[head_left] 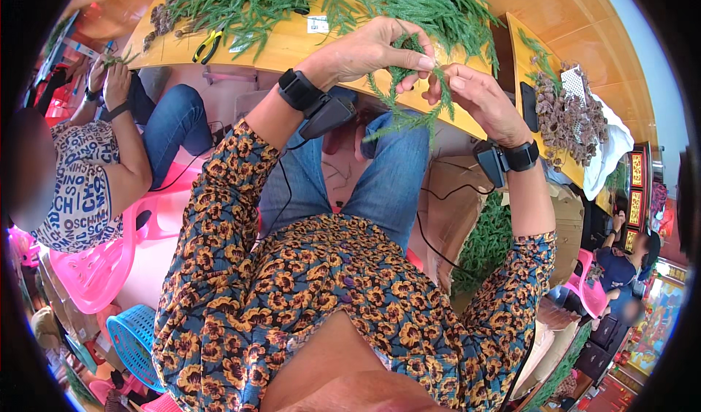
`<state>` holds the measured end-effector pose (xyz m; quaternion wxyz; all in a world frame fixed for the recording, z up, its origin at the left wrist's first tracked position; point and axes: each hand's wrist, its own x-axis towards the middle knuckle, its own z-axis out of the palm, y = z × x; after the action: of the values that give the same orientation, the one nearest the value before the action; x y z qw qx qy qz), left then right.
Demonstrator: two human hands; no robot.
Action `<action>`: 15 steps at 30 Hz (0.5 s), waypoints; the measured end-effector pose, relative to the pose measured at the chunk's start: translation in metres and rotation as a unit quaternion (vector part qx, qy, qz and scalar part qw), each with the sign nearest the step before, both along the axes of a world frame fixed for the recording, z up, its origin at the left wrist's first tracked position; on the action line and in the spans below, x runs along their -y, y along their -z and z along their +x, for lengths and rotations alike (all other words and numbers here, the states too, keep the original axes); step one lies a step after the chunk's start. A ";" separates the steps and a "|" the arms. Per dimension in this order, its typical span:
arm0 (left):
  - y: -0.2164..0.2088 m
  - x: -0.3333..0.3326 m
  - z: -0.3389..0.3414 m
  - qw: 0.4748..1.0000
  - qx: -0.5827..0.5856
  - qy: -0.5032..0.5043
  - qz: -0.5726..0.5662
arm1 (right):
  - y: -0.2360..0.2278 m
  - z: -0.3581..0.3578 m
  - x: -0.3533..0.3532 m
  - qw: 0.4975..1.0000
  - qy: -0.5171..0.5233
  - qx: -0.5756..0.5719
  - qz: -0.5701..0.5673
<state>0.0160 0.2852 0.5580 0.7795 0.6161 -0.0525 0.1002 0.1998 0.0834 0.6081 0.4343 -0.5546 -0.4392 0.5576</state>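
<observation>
Green sprig (410,94): feathery artificial evergreen, needle-like fronds on a thin stem. Held up in the air above the lap, in front of the table edge, pinched at its upper part; lower fronds hang down and spread outward.

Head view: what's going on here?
A seated person works a green sprig with both hands above their lap, at the edge of a wooden table. The left hand pinches its upper part; the right hand grips it from the other side. More green sprigs are heaped on the table, with yellow-handled pliers and brown clusters further along. To the left, another seated person handles greenery too.
</observation>
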 end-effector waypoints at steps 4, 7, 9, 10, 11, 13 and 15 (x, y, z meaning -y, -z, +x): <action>-0.004 -0.003 0.001 1.000 -0.002 0.000 0.029 | 0.000 0.006 0.004 0.999 0.003 0.027 -0.031; -0.009 0.001 0.003 0.997 -0.031 -0.009 0.070 | -0.004 0.008 0.004 0.995 -0.013 0.083 -0.044; -0.008 0.004 0.005 0.996 -0.032 -0.014 0.082 | -0.003 0.010 0.004 0.995 -0.013 0.090 -0.047; -0.007 0.005 0.007 0.995 -0.032 -0.021 0.093 | -0.003 0.011 0.004 0.994 -0.014 0.097 -0.051; -0.007 0.006 0.008 0.994 -0.033 -0.027 0.104 | -0.003 0.012 0.004 0.993 -0.014 0.105 -0.055; -0.002 0.010 0.011 0.992 -0.041 -0.039 0.115 | 0.004 0.015 0.006 0.990 -0.008 0.127 -0.057; 0.001 0.014 0.016 0.988 -0.057 -0.060 0.133 | 0.010 0.019 0.009 0.983 0.009 0.170 -0.064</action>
<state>0.0324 0.2707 0.5573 0.6847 0.7212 0.0158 0.1037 0.2192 0.0748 0.5983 0.3218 -0.6717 -0.4650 0.4787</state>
